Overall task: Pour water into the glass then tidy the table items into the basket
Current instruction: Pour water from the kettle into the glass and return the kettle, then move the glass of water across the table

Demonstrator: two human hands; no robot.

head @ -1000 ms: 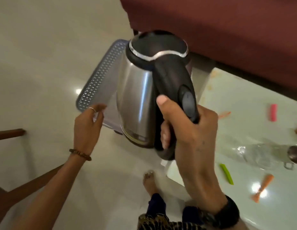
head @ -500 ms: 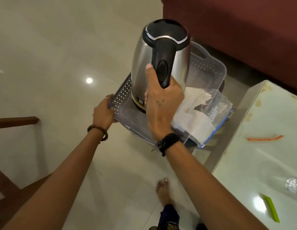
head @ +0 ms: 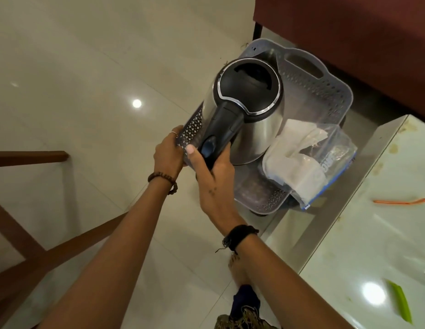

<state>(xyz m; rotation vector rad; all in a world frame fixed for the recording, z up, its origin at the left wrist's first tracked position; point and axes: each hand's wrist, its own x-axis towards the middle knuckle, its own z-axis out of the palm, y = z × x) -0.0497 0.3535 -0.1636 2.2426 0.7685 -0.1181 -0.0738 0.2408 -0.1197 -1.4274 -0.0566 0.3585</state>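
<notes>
Below, pale glossy floor tiles [head: 92, 67] mirror ceiling lights.

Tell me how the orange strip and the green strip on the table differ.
The orange strip lies nearly level across the view, while the green strip runs diagonally. The orange strip is thin with one upturned end; the green strip looks broader and straight. The orange strip sits nearer the basket. Both lie loose on the table, not yet tidied away.

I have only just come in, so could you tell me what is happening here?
A person's right hand grips the black handle of a steel electric kettle, placing it in a grey perforated plastic basket. The left hand steadies the basket's near rim. A clear bag of white tissues lies inside.
</notes>
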